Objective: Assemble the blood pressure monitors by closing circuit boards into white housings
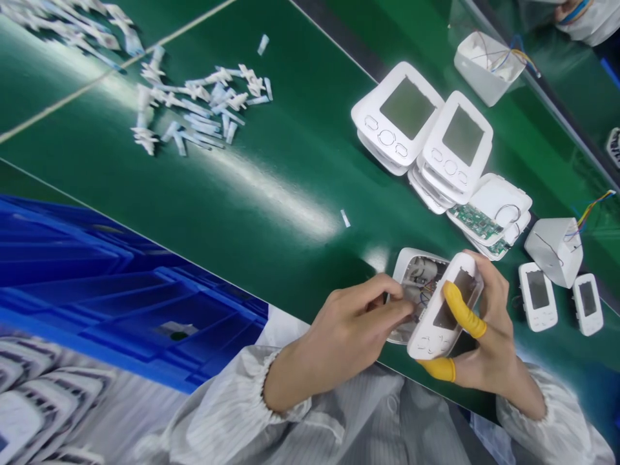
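Your right hand (491,323) is closed around a white front cover (426,339) with a dark screen window, and two yellow finger covers (460,310) are on that hand. Your left hand (349,323) is curled, and its fingers (382,290) reach into an open white shell (404,265). I cannot tell if those fingers pinch something. The shell is like a small box. It holds thin colored wires (426,297) and some white parts, and the cover lies over part of it, between your hands, at the near edge of the green desk (271,194). Past your hands, two more white covers (397,113) with screens sit on the desk. Beside them, an open white case (504,200) holds a green circuit board (475,221). A white plastic box (487,68) at the far side has colored wires and white bits in it. Another white box (555,248) lies tipped over, with colored wires coming out of it. Two small white screen pieces (537,297) stand near it. On the left, a pile of small white plastic pieces (198,106) lies on the desk. A big blue plastic crate (121,290) sits by the desk, and I cannot see anything inside it.
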Demonstrator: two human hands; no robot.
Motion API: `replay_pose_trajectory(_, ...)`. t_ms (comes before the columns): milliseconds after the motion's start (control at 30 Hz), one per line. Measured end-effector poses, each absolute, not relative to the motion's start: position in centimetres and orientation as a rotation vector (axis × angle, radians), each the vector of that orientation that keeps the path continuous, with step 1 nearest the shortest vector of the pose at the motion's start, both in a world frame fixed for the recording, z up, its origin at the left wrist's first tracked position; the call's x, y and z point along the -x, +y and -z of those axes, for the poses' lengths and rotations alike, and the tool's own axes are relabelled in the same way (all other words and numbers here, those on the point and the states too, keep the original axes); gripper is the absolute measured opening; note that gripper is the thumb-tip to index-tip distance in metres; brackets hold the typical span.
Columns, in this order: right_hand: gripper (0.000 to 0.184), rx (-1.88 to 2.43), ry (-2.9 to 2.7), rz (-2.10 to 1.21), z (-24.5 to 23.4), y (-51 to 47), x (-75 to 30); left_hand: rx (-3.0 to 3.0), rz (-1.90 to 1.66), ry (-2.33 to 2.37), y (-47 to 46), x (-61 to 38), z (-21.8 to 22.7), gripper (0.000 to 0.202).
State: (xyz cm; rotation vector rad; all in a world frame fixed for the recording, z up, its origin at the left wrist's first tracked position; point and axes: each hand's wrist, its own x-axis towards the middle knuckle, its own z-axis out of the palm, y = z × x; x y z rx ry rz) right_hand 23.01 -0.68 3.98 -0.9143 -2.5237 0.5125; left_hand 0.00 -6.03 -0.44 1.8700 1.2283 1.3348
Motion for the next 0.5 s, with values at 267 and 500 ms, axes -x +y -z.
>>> replay_pose_trajectory(267,0.105,0.906,-2.507,-0.525,-3.6,-0.9,-23.0,-1.895,-1.437,1.149,-5.8,-0.8,1.7,0.025)
replay_pose_trajectory(500,0.095,0.910,-2.585,-0.528,-4.2,-1.0,-23.1,-1.946,-1.576,1.096,-5.4,-1.3,2.3,0.026)
